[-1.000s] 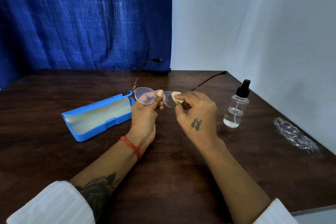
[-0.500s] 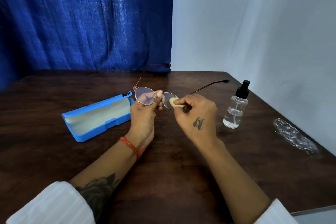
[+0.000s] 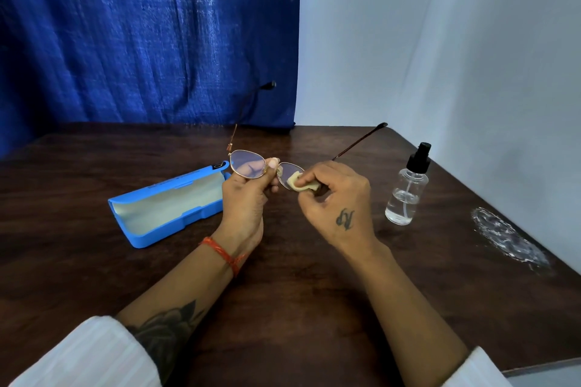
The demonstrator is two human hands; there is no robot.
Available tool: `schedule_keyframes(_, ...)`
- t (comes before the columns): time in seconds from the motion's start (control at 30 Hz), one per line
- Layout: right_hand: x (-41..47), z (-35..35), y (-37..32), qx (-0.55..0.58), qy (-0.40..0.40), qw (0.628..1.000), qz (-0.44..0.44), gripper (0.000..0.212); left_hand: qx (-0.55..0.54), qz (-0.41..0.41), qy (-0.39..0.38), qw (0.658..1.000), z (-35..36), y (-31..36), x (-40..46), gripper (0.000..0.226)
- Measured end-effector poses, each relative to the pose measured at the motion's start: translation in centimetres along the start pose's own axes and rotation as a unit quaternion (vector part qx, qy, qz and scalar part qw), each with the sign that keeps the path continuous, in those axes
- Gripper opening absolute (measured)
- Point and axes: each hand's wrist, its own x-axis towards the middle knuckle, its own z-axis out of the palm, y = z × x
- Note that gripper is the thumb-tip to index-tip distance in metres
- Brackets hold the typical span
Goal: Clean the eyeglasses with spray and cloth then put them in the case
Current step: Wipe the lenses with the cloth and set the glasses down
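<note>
Thin gold-rimmed eyeglasses (image 3: 248,164) with both arms unfolded are held above the dark wooden table (image 3: 283,308). My left hand (image 3: 246,201) pinches them at the bridge. My right hand (image 3: 338,198) presses a small pale yellow cloth (image 3: 297,181) against the right lens, which it partly hides. The blue case (image 3: 169,206) lies open on the table to the left of my left hand, its pale lining facing up. A clear spray bottle (image 3: 407,195) with a black nozzle stands upright to the right of my right hand.
A crumpled clear plastic wrapper (image 3: 507,237) lies near the table's right edge. A blue curtain (image 3: 141,34) hangs behind the table at the left and a white wall (image 3: 440,41) closes the back and right side.
The cloth has shifted over the right lens as my right hand rubs it. The glasses tilted slightly, so the arm tips moved. My left hand has kept its pinch.
</note>
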Motion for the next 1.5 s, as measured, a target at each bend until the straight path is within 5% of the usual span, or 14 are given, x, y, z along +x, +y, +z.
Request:
schedule_keyframes(0.2, -0.3, 0.5, 0.1, -0.067, 0.015, 0.998, -0.001, 0.022, 0.043, 0.026, -0.025, 0.998, -0.2, -0.1, 0.3, 0.019)
schedule_keyframes(0.57, -0.2, 0.4, 0.1, 0.068, -0.007, 0.995, 0.075, 0.017, 0.044, 0.042, -0.011, 0.998, -0.4, -0.1, 0.6, 0.004)
schedule_keyframes(0.73, 0.1, -0.2, 0.3, -0.037, 0.100, 0.992, 0.071, 0.015, 0.043, 0.049, -0.012, 0.998, -0.6, 0.1, 0.9, 0.008)
schedule_keyframes(0.83, 0.5, -0.7, 0.3, 0.083, 0.147, 0.975, 0.148, 0.019, 0.023, 0.044, -0.020, 0.999, -0.7, 0.5, 0.9, 0.009)
schedule_keyframes(0.93, 0.8, -0.9, 0.2, 0.198, 0.083, 0.949, 0.230, 0.036, 0.009, 0.035, -0.023, 0.999, -0.8, 0.9, 0.9, 0.006)
schedule_keyframes(1.07, 1.0, -0.7, -0.1, 0.260, 0.019, 0.926, 0.273, 0.023, 0.020, 0.012, -0.049, 0.999, -0.9, 0.9, 0.9, 0.006)
schedule_keyframes(1.13, 1.1, -0.8, -0.2, 0.313, 0.035, 0.895, 0.315, 0.016, 0.023, -0.002, -0.053, 0.998, -0.9, 0.9, 0.9, 0.005)
schedule_keyframes(1.4, 1.7, -1.8, 0.1, 0.503, 0.025, 0.666, 0.550, 0.012, 0.053, 0.043, -0.100, 0.993, -1.2, 1.4, 1.2, 0.009)
schedule_keyframes(1.5, 1.6, -2.0, 0.4, 0.517, -0.010, 0.626, 0.584, 0.013, 0.066, 0.060, -0.088, 0.992, -1.2, 1.5, 1.3, 0.008)
